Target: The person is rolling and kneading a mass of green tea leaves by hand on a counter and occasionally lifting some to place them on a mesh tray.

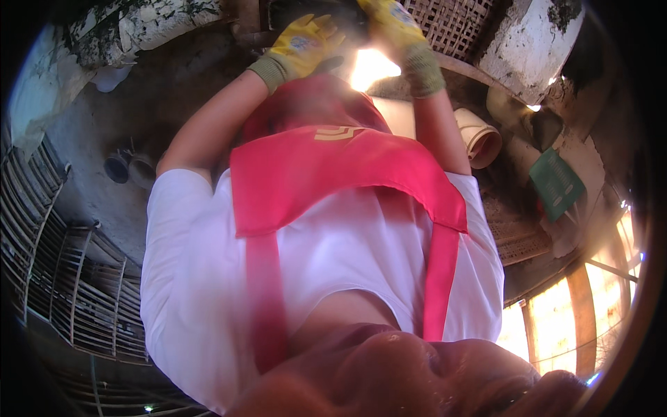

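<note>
My left hand (pixel 307 46), in a yellow coated glove with a green knit cuff, is raised at the top of the view. Its fingers look spread, and no held thing shows clearly. Near its lower edge is a small dark oval shape (pixel 330 64), too blurred to name. My right hand (pixel 394 27), gloved alike, reaches up to the top edge; its fingers are partly cut off and glare hides what they touch. A dark object (pixel 292 11) lies behind and between the hands. The red apron (pixel 344 161) covers my chest below them.
A woven lattice panel (pixel 452 23) and a rough whitish block (pixel 526 47) are at the upper right. Beside my right arm lies a pale cylindrical container (pixel 478 136). A green sign (pixel 557 183) is farther right. Slatted racks (pixel 73 281) stand at the left, near dark round vessels (pixel 117 168).
</note>
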A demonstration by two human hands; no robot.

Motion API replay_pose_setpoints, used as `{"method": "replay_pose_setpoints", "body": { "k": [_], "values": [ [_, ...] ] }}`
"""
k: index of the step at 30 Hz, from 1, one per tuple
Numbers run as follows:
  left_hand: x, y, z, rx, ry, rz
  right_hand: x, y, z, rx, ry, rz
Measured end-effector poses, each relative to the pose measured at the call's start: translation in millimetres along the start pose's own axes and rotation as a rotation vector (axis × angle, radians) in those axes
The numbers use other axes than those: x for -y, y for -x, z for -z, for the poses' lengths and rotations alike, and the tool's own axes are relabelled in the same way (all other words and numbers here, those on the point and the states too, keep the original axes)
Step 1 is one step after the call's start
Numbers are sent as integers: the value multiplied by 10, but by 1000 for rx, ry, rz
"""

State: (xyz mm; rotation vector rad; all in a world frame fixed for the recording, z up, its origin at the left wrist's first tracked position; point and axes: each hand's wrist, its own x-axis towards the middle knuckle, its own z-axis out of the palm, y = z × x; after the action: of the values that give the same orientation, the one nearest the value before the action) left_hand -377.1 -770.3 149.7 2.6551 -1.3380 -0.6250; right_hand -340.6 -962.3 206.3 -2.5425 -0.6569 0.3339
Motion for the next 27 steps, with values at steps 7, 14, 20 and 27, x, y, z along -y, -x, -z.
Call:
{"method": "replay_pose_setpoints", "body": {
  "k": [7,14,20,27],
  "values": [
    [80,102,-529,-566,-394,-209,225,-596,-350,65,160,-22],
    [438,586,-507,-808,-191,66,-196,287,296,19,28,-76],
    [400,-42,97,-540,-276,-135,-463,932,-396,-310,121,-378],
    [26,-632,257,-335,-337,-79,-374,983,-1045,-334,391,-612]
  ]
}}
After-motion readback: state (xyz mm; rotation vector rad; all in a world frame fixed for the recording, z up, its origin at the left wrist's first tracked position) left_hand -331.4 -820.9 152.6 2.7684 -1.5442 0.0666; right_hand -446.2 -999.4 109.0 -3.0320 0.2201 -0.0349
